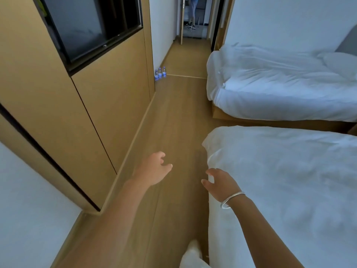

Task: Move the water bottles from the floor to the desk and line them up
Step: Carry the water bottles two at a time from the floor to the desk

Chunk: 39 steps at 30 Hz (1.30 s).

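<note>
Head view gives me, at the far left, a tan wood-panel wardrobe wall [108, 97] with a dark glass-fronted recess [92, 26] set into it. At the foot of that wall's far corner, three small clear plastic water bottles with blue labels [160, 74] stand upright on the light wood-plank floor [173, 122], close together in a short row, touching or nearly so, well apart from both of my hands. My left hand [154, 169] hangs over the floor with its fingers loosely curled and spread apart, gripping nothing. My right hand [219, 182], a plain silver bangle [231, 200] on its wrist, hovers just beside the near bed's left edge, fingers likewise apart and relaxed, empty. To the right lie two beds under rumpled white duvets: the near bed [289, 190] fills the lower right, and the far bed [280, 84] sits beyond it. Up the corridor, in a doorway, a person's legs and dark trainers [190, 26] show.
</note>
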Each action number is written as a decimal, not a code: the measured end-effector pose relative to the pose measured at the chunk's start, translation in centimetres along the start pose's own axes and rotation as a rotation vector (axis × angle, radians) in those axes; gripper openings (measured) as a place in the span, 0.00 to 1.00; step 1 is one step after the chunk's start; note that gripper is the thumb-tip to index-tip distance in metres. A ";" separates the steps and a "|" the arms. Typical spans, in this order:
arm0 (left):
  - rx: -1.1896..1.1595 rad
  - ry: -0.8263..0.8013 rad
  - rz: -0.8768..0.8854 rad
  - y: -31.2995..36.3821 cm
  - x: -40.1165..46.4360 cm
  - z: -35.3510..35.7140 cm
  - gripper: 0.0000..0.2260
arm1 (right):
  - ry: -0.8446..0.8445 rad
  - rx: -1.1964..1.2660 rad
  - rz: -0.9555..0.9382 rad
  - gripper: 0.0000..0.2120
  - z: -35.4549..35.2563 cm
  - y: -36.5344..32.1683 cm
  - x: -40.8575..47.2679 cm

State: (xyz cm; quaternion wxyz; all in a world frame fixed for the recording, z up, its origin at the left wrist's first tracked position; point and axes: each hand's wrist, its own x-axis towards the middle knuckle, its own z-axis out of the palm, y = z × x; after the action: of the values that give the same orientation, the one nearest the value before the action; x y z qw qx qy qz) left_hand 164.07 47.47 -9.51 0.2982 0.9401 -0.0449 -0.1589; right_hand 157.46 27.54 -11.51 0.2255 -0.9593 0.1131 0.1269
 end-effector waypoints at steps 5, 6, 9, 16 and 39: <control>-0.011 -0.010 0.011 1.9 10.4 -1.4 0.24 | -0.020 0.008 0.004 0.21 -2.2 -0.6 10.3; -0.020 -0.006 0.009 2.5 12.9 -1.8 0.24 | -0.021 0.009 0.004 0.21 -3.0 -0.6 12.6; -0.036 0.022 0.010 4.8 20.7 -3.3 0.23 | 0.002 0.013 -0.014 0.21 -6.1 -0.7 20.3; 0.006 0.050 -0.007 9.7 35.4 -6.8 0.22 | -0.002 -0.069 -0.104 0.20 -13.6 -2.1 36.3; 0.019 0.069 0.014 15.1 86.7 -20.5 0.22 | -0.006 -0.023 -0.073 0.21 -24.9 -9.8 85.9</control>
State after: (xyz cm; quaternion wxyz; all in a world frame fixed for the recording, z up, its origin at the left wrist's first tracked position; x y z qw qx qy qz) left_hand 252.89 30.78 -8.61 0.2915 0.9476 -0.0426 -0.1237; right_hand 245.83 10.85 -11.26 0.2193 -0.9650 0.0758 0.1226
